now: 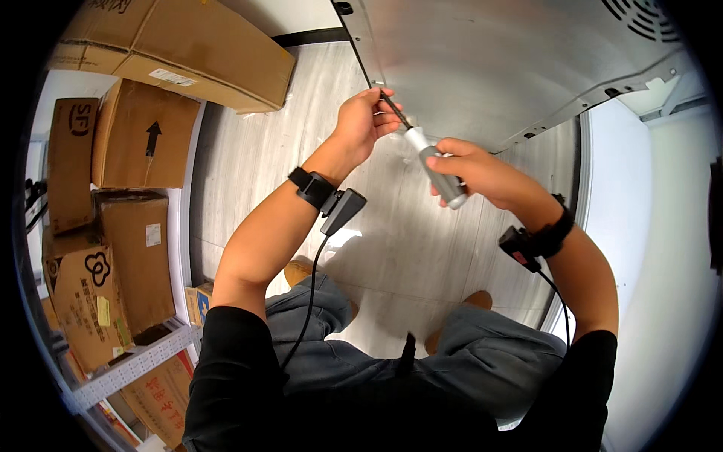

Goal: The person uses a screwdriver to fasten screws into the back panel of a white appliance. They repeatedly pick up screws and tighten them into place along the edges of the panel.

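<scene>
My right hand [471, 169] is wrapped round the grey and white handle of a screwdriver [440, 162], thumb along its side. The dark shaft points up and to the left. At its tip, the fingers of my left hand [361, 124] are pinched together around the end of the shaft. Whether a small screw is also between those fingertips, I cannot make out. Just beyond stands a large silver metal panel [467, 68], its left edge close to the screwdriver's tip. A small pale peg or screw [379, 82] shows on the panel near my left fingertips.
Several cardboard boxes [139, 135] fill a white metal shelf [135, 367] on the left, and a long carton [211, 49] lies at the upper left. Vent slots [640, 16] mark the panel's upper right. A white wall [663, 248] stands on the right, above wood-look flooring [260, 135].
</scene>
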{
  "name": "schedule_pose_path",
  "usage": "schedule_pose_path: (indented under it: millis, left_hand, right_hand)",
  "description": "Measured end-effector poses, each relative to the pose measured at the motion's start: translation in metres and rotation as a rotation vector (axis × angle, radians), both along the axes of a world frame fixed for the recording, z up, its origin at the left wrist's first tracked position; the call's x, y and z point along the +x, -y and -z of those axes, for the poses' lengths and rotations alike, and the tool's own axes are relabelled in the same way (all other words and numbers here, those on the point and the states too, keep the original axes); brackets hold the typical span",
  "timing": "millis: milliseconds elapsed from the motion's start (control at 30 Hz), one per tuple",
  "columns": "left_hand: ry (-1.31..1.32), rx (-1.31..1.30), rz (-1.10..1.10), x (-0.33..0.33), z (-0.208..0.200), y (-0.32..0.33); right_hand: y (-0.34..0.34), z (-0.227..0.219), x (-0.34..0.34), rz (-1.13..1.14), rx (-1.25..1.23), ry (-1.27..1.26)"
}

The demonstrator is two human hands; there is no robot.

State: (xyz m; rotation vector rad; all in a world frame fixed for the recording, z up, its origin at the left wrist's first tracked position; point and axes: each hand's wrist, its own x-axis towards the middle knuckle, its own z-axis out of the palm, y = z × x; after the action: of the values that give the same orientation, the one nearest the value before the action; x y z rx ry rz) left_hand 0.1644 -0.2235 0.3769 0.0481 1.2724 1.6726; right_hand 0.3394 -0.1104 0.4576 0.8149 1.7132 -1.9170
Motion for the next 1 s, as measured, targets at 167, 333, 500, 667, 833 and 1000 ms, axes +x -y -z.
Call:
schedule_pose_path:
  millis: [167,333,500,667,833,1000]
  left_hand:
    - [-0.069,-0.061,0.158,-0.012,0.003,0.002]
    - [-0.226,-0.089,0.364,-0.027,0.008,-0.001]
    - [-0.329,-0.102,0.383,-0.039,0.007,0.005]
    - [-0.416,-0.069,0.447,-0.045,0.006,0.004]
    - [-0.429,-0.099,0.421,-0.045,0.003,0.004]
    - [-0.437,-0.086,0.408,-0.047,0.004,0.005]
  right_hand:
    - [0.04,0.028,-0.01,0.073,-0.145,0.012]
    - [0.089,0.064,-0.007,0.4,-0.301,-0.121]
    - [0.119,0.09,-0.011,0.619,-0.367,-0.25]
    - [0.132,0.102,-0.02,0.693,-0.36,-0.335]
    - [0.134,0.099,-0.023,0.695,-0.401,-0.364]
    - [0.134,0.101,-0.024,0.693,-0.429,-0.386]
